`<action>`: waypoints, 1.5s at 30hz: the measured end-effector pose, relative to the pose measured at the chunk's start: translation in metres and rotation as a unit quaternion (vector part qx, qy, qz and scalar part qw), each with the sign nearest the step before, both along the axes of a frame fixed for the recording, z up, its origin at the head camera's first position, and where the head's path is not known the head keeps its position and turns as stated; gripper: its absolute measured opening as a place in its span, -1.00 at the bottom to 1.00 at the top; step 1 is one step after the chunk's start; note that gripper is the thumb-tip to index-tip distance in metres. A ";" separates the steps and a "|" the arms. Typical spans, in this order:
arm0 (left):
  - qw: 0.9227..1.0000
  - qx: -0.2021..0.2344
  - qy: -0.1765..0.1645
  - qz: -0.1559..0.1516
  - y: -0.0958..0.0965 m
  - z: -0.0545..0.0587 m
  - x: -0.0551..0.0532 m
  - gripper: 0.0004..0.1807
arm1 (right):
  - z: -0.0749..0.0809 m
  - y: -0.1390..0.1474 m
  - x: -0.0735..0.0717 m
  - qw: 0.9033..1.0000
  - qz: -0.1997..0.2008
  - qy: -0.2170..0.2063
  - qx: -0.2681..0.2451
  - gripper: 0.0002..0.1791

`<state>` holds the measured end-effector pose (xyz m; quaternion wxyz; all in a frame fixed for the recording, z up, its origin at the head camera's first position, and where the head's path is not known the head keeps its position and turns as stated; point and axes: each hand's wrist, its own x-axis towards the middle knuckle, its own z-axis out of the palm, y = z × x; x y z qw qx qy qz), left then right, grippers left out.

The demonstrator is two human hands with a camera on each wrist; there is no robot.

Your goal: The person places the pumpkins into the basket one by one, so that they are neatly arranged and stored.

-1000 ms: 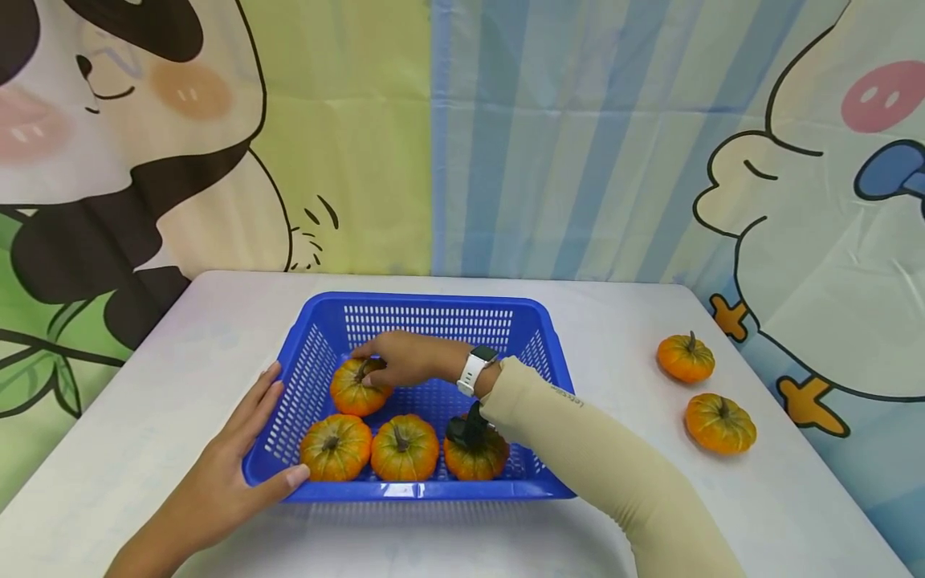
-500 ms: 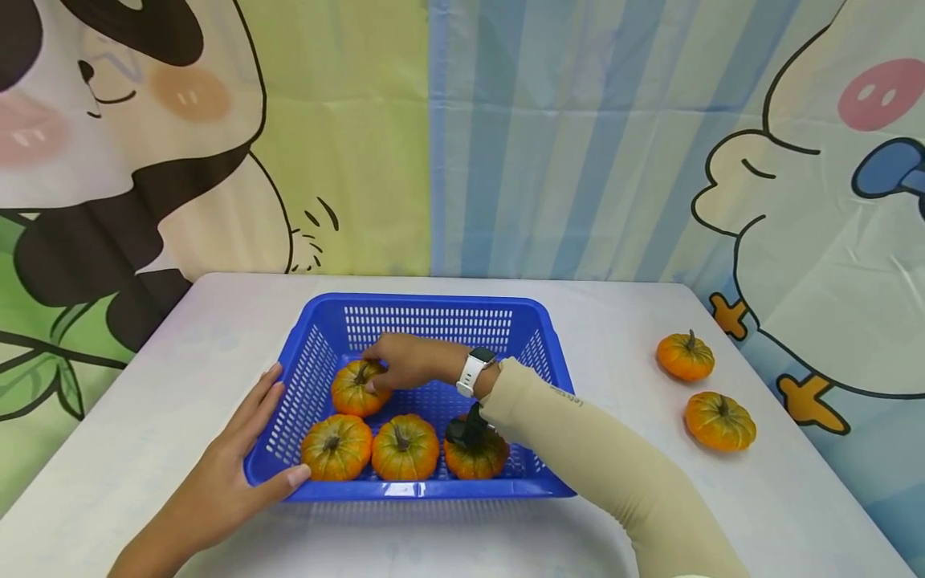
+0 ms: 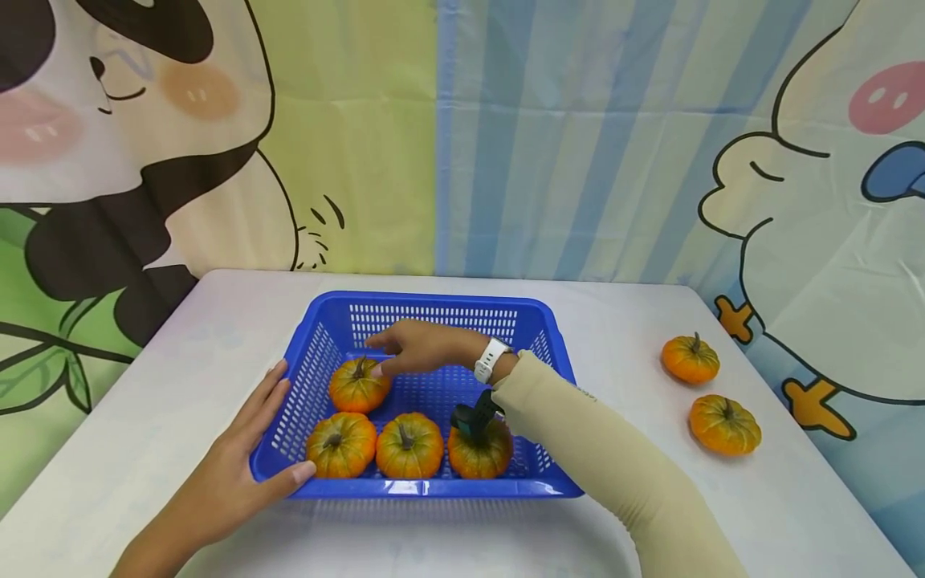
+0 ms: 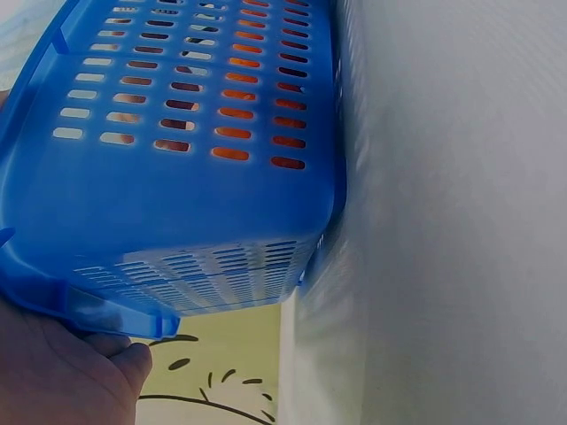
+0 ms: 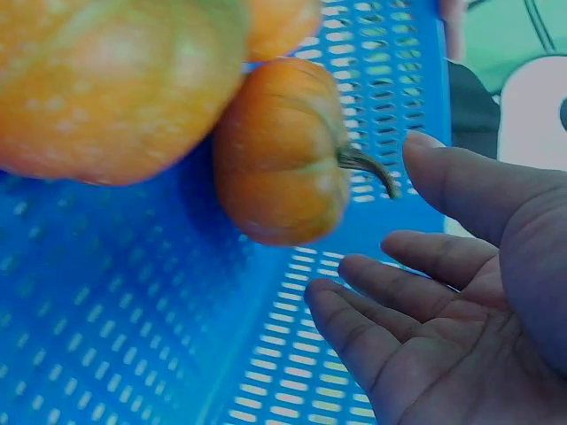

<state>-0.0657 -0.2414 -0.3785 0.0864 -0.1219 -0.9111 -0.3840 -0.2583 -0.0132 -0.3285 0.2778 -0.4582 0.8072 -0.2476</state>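
A blue plastic basket (image 3: 506,488) stands on the white table with several small orange pumpkins in it. Three form a row along its front side: a left one (image 3: 341,445), a middle one (image 3: 409,446) and a right one (image 3: 480,451). Behind them, at the left, sits another pumpkin (image 3: 359,385), its curved stem standing free in the right wrist view. Just above and right of it hovers my right hand (image 3: 422,347), fingers spread, holding nothing. My left hand (image 3: 238,470) rests against the basket's left front corner, fingers straight along the side, thumb on the front rim.
Two more pumpkins, a far one (image 3: 690,359) and a nearer one (image 3: 725,425), lie on the table (image 3: 621,337) right of the basket. A printed curtain (image 3: 376,160) hangs behind the table. A black wrist camera (image 3: 473,417) hangs over the right front pumpkin.
My right hand has let go of the back left pumpkin and lifted slightly up and to the right. The pumpkin stays in the basket. My left hand keeps its place at the corner.
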 end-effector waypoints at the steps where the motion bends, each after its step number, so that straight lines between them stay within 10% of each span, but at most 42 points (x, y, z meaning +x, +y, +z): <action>1: 1.000 0.000 0.001 -0.001 0.000 0.000 0.000 0.05 | 0.001 0.001 -0.001 1.000 -0.003 -0.004 -0.006 -0.38; 45: 1.000 0.002 0.009 -0.005 0.001 -0.001 -0.001 0.06 | 0.066 0.068 0.014 0.983 -0.046 0.020 -0.177 -0.58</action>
